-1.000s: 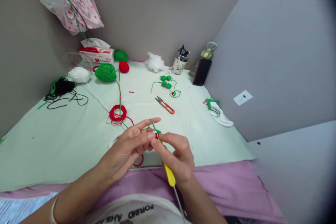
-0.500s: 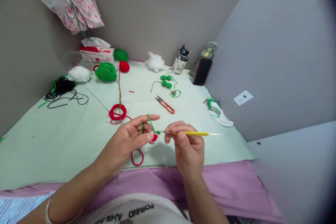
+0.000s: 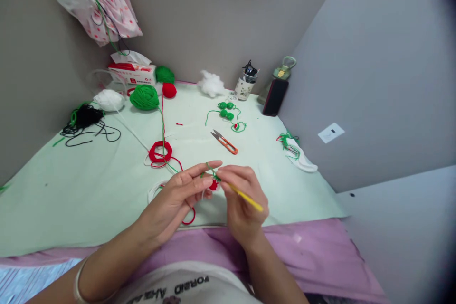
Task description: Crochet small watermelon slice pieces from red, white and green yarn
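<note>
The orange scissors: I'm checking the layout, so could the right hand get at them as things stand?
Probably yes: the orange scissors lie just beyond the right hand, with nothing on top or seen between. It holds the yellow hook, though, which may need shifting first.

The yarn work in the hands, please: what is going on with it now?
The person's left hand pinches a small red and green yarn piece, with a green strand at its index finger. The right hand holds a yellow-handled tool against the piece; its tip is hidden. Orange snips and a red yarn coil lie on the table beyond.
</note>
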The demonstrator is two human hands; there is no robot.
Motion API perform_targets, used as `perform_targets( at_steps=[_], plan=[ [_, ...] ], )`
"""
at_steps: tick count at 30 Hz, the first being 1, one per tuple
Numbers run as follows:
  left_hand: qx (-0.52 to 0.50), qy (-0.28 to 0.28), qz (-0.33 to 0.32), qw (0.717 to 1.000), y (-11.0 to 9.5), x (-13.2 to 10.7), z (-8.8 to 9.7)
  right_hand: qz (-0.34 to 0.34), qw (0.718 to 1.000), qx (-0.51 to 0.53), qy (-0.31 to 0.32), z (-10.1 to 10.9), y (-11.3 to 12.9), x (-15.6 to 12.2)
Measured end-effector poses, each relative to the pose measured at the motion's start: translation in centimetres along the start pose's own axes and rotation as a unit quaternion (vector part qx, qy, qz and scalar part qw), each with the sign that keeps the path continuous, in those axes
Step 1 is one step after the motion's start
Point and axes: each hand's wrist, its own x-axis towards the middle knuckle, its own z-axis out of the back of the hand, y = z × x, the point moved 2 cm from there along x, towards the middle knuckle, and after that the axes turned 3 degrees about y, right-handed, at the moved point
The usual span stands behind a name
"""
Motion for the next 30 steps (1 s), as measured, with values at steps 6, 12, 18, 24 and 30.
perform_targets(
  at_steps=[6,12,18,24,30],
  plan=[
    [0.025,-0.011,-0.021,0.999,-0.9,-0.3,0.7,-0.214,0.938,0.267,-0.061,0.6,-1.3,1.0],
    [0.099,0.0,-0.071,0.993,-0.7,-0.4,-0.2,-0.208,0.944,0.257,-0.007,-0.2,-0.9,0.6],
    [0.103,0.002,-0.077,0.992,-0.8,-0.4,0.0,-0.262,0.91,0.321,-0.021,0.0,-0.9,0.2],
    [0.12,-0.003,-0.076,0.99,-1.0,-0.7,0.2,-0.257,0.899,0.354,-0.021,0.3,-0.9,0.6],
    [0.141,-0.011,-0.086,0.986,-1.1,-1.0,0.4,-0.195,0.943,0.268,0.009,1.0,-0.1,0.7]
  ],
)
